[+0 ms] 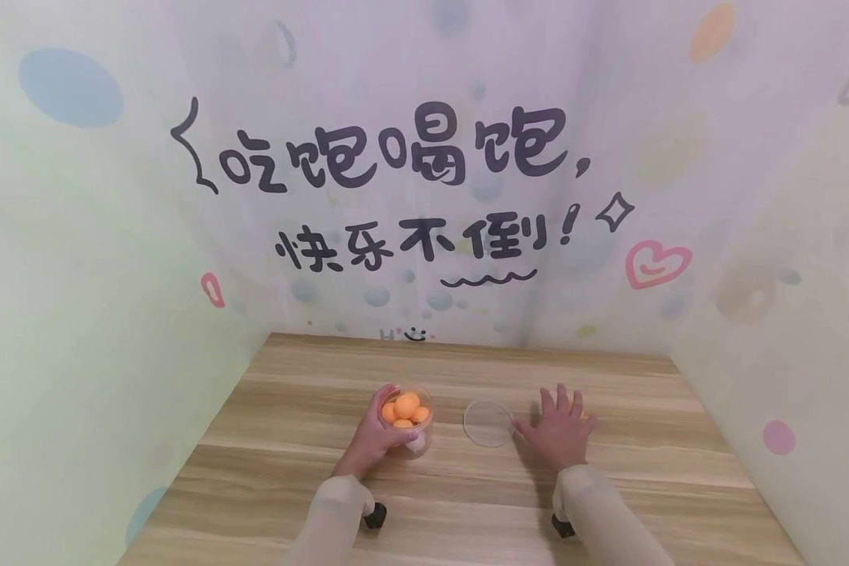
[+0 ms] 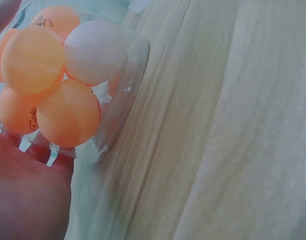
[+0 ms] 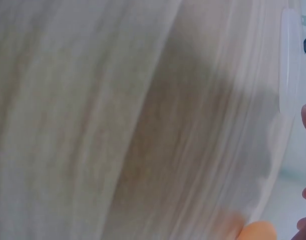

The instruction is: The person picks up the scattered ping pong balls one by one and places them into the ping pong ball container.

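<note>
My left hand (image 1: 370,437) grips a clear plastic jar (image 2: 136,75) from its left side, thumb and fingers curled round the wall. Several orange ping-pong balls (image 1: 406,406) and a white ping-pong ball (image 2: 95,52) lie inside it, and its top is uncovered. To the jar's right, a round clear lid (image 1: 489,423) lies flat on the table. My right hand (image 1: 560,428) has its fingers spread, just right of the lid. Another orange ping-pong ball (image 3: 258,231) is partly hidden behind that hand in the head view; whether they touch, I cannot tell.
The wood-grain table (image 1: 467,511) runs back to a printed wall sheet (image 1: 410,306) with black writing. Pale walls close in the left and right sides. A small black device (image 1: 375,516) sits at the left wrist, another (image 1: 563,525) at the right.
</note>
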### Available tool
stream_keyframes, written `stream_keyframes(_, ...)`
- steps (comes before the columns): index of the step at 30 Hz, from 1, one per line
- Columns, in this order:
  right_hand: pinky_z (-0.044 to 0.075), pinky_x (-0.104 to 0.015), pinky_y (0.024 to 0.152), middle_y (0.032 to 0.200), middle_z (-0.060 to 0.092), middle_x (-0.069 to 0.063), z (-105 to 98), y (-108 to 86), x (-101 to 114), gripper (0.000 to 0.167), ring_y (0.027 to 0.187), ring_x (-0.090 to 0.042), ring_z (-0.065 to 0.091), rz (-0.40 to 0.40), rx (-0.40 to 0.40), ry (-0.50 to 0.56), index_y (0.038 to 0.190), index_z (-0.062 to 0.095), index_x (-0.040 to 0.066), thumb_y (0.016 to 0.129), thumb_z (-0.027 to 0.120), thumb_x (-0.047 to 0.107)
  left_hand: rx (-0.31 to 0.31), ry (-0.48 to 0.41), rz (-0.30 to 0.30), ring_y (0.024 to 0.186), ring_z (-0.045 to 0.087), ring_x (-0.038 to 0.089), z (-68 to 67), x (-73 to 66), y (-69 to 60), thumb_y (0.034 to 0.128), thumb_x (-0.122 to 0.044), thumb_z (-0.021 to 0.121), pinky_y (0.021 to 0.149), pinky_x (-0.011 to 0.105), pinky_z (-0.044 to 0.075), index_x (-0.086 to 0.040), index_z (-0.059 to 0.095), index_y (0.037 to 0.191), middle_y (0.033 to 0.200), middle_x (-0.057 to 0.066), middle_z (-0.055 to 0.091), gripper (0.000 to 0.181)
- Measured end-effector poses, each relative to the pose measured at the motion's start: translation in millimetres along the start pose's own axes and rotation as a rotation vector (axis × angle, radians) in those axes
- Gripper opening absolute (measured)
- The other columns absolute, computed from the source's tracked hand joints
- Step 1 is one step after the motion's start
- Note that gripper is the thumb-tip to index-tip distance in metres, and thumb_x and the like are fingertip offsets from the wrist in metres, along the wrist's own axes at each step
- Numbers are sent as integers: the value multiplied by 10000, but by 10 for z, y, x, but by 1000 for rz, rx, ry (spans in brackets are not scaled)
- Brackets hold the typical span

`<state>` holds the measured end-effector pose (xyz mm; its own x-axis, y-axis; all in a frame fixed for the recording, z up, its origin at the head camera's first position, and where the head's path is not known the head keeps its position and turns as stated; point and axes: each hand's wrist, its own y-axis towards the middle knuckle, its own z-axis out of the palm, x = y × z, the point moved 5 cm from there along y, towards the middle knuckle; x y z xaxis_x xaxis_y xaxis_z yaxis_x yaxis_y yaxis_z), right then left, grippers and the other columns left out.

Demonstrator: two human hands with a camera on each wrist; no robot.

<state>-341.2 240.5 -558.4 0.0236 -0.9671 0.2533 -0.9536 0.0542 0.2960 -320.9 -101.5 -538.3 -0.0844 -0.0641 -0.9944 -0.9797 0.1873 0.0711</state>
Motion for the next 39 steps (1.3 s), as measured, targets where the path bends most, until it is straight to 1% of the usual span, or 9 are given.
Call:
stream_keyframes(7,131,-810,952,1478,299,-310,15,27,-82,885,1331,-589,167,6,20,-6,1363,474,-5,783,668,634,3,6,-2,1344,363,298,8,-18,-6,736,-64,837,1098,461,320,-79,258,1504,1517,111,331,963)
stream_keyframes(10,136,-812,946,1469,310,-316,8,32,-111,898,1313,-609,185,12,23,-12,1356,479,-8,774,666,650,5,0,-3,1345,361,291,10,-34,-7,736,-54,834,1097,453,322,-74,252,1507,1518,109,329,967)
stream_keyframes(13,162,-810,936,1457,331,-311,3,29,-141,898,1287,-614,233,21,39,-16,1350,483,-10,782,646,666,6,3,-1,1336,371,293,12,-48,-14,735,-48,833,1090,448,335,-77,253,1506,1514,114,332,965)
stream_keyframes(17,214,-796,917,1422,377,-309,-21,15,-168,847,1227,-605,326,37,66,-10,1309,512,-22,806,636,647,2,7,-6,1321,389,294,13,-58,-24,734,-40,831,1084,447,344,-90,272,1500,1508,115,341,949)
stream_keyframes(20,251,-782,902,1413,390,-310,-44,-1,-179,809,1208,-591,358,49,85,-1,1293,525,-23,822,632,627,-3,4,-9,1315,395,295,14,-65,-30,734,-29,827,1085,454,342,-96,294,1490,1502,112,350,928)
stream_keyframes(25,263,-766,902,1426,364,-317,-44,-27,-188,779,1224,-574,345,61,117,40,1297,519,-27,842,631,596,1,-9,-2,1313,394,299,16,-89,-39,739,-13,817,1087,464,338,-93,300,1476,1496,123,351,903)
stream_keyframes(28,239,-758,935,1442,338,-321,-27,-37,-194,776,1240,-581,325,76,140,75,1303,509,-34,848,635,581,7,-16,-2,1317,388,303,20,-98,-41,744,-11,812,1089,468,334,-92,289,1481,1504,132,338,907)
stream_keyframes(30,248,-746,949,1445,327,-331,-11,-39,-197,775,1235,-592,336,81,154,81,1307,502,-45,854,633,570,10,-14,-3,1320,385,305,21,-98,-42,747,-16,811,1090,470,331,-95,281,1488,1510,132,331,915)
stream_keyframes(39,359,-681,928,1430,318,-384,35,-51,-166,727,1132,-583,462,69,176,44,1262,516,-118,896,611,503,12,-4,-19,1320,389,284,11,-52,-23,745,-49,824,1089,453,338,-116,267,1498,1519,109,326,939)
